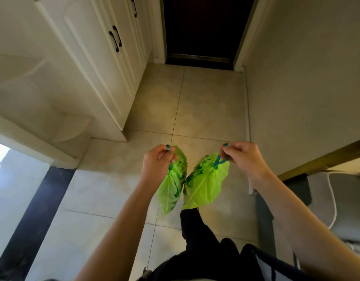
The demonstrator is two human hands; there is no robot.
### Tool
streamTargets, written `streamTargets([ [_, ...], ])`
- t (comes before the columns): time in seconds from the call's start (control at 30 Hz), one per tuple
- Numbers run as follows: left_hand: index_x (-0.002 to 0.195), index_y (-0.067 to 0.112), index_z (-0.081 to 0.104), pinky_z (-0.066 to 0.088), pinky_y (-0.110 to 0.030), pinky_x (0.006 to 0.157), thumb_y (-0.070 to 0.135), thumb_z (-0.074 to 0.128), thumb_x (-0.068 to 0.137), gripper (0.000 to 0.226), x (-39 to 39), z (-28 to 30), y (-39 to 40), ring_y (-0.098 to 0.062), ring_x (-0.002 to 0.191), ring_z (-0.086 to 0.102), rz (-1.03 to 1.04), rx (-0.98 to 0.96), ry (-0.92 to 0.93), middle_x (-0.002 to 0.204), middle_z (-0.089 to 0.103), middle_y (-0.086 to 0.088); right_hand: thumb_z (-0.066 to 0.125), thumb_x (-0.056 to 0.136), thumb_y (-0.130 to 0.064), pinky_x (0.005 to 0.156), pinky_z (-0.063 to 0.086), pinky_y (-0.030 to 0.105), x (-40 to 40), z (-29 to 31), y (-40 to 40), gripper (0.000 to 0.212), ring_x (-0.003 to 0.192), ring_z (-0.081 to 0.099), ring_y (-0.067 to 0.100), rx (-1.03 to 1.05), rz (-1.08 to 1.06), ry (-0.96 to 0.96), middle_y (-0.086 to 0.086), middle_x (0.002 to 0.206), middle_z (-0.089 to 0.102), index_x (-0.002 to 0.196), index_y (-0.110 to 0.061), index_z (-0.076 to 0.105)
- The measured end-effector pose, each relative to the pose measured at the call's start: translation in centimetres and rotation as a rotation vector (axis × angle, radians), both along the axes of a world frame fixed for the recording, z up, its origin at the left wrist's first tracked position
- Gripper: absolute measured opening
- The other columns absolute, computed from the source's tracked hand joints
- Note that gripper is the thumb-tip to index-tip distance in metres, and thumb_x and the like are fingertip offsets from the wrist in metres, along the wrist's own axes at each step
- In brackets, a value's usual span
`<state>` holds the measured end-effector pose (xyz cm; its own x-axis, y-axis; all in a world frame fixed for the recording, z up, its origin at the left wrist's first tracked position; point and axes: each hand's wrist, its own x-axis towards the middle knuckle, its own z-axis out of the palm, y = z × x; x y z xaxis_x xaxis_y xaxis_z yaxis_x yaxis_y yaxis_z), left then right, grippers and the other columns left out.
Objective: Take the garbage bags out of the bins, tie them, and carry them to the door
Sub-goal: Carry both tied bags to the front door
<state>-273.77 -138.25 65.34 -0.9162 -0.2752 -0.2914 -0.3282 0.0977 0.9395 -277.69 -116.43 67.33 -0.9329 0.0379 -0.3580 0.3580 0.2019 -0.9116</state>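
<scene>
Two small bright green garbage bags hang in front of me above the tiled floor, each closed at the top with a blue drawstring. My left hand grips the drawstring of the left bag. My right hand pinches the blue drawstring loop of the right bag. The two bags hang side by side and touch near their middles. A dark door stands straight ahead at the end of the short hallway.
White cabinets with dark handles line the left side. A plain wall runs along the right, with a grey seat at the lower right. Beige floor tiles stretch between me and the door. My dark-trousered leg is below the bags.
</scene>
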Motion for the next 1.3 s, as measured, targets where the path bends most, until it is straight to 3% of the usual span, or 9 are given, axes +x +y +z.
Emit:
streamTargets([
  [0.2,0.081,0.017,0.067,0.050,-0.026,0.076,0.005,0.054,0.089,0.020,-11.4,0.4,0.0,-0.005,0.066,0.064,0.027,0.015,0.008,0.059,0.062,0.007,0.059,0.086,0.000,0.086,0.051,0.046,-12.6,-0.6,-0.4,0.017,0.070,0.059,0.023,0.046,0.074,0.042,0.008,0.065,0.064,0.078,0.011,0.067],
  [0.37,0.096,0.002,0.066,0.052,-0.016,0.073,0.000,0.052,0.090,0.016,-20.9,0.7,-0.7,0.001,0.067,0.066,0.037,0.012,0.011,0.070,0.064,-0.004,0.061,0.087,-0.003,0.063,0.050,0.014,-22.3,-1.4,-1.2,0.023,0.046,0.056,-0.003,0.048,0.102,0.021,-0.009,0.046,0.063,0.064,-0.005,0.065],
  [0.47,0.099,0.003,0.065,0.051,-0.015,0.075,0.000,0.054,0.091,0.015,-26.5,0.7,-1.2,-0.003,0.072,0.065,-0.051,-0.011,0.019,0.081,0.068,-0.004,0.060,0.086,-0.004,0.058,0.045,0.012,-27.6,-1.8,-1.7,0.024,0.046,0.053,-0.005,0.060,0.099,0.032,-0.007,0.050,0.059,0.066,0.008,0.062],
  [0.6,0.099,0.003,0.065,0.053,-0.015,0.077,-0.003,0.054,0.090,0.015,-35.0,0.5,-2.2,0.006,0.069,0.066,-0.154,-0.053,0.084,0.084,0.069,-0.002,0.060,0.086,-0.008,0.046,0.034,0.007,-35.4,-1.8,-2.7,0.029,0.039,0.046,-0.004,0.120,0.081,0.063,-0.013,0.037,0.052,0.058,-0.001,0.059],
  [0.87,0.097,0.003,0.066,0.050,-0.009,0.068,-0.006,0.051,0.091,0.018,-51.6,0.3,-4.7,0.006,0.067,0.066,-0.200,-0.066,0.097,0.083,0.067,-0.006,0.057,0.091,-0.013,0.067,0.045,0.028,-51.7,-1.3,-5.0,0.039,0.059,0.058,0.011,0.070,-0.094,0.081,-0.001,0.054,0.061,0.052,-0.011,0.060],
  [0.97,0.093,0.007,0.066,0.051,-0.010,0.068,-0.003,0.051,0.092,0.018,-57.4,0.1,-5.0,0.004,0.064,0.065,-0.188,-0.084,0.094,0.076,0.068,0.001,0.056,0.090,-0.007,0.066,0.047,0.026,-56.9,-1.1,-5.1,0.037,0.049,0.057,0.000,0.045,-0.134,0.095,-0.008,0.046,0.061,0.055,-0.015,0.062],
  [1.1,0.086,0.013,0.066,0.051,-0.011,0.068,0.001,0.051,0.092,0.020,-64.6,-0.2,-5.2,0.003,0.062,0.064,-0.163,-0.107,0.077,0.074,0.069,0.003,0.052,0.094,-0.010,0.081,0.051,0.035,-63.5,-0.8,-5.2,0.038,0.064,0.061,0.013,-0.040,-0.167,0.062,0.009,0.062,0.060,0.057,-0.011,0.061],
  [1.2,0.086,0.011,0.065,0.049,-0.010,0.067,0.000,0.050,0.092,0.020,-69.9,-0.3,-5.2,0.004,0.061,0.063,-0.124,-0.111,0.092,0.074,0.069,0.002,0.053,0.094,-0.014,0.087,0.051,0.034,-68.9,-0.9,-5.3,0.034,0.071,0.063,0.013,-0.060,-0.140,0.041,0.010,0.068,0.062,0.062,-0.009,0.064],
  [1.3,0.095,0.006,0.066,0.047,-0.005,0.065,0.000,0.048,0.093,0.018,-75.3,-0.3,-5.1,0.006,0.062,0.063,-0.070,-0.117,0.120,0.076,0.069,0.002,0.053,0.094,-0.012,0.091,0.050,0.035,-74.8,-0.9,-5.3,0.032,0.073,0.062,0.012,-0.063,-0.092,0.031,0.009,0.072,0.063,0.071,0.006,0.066],
])
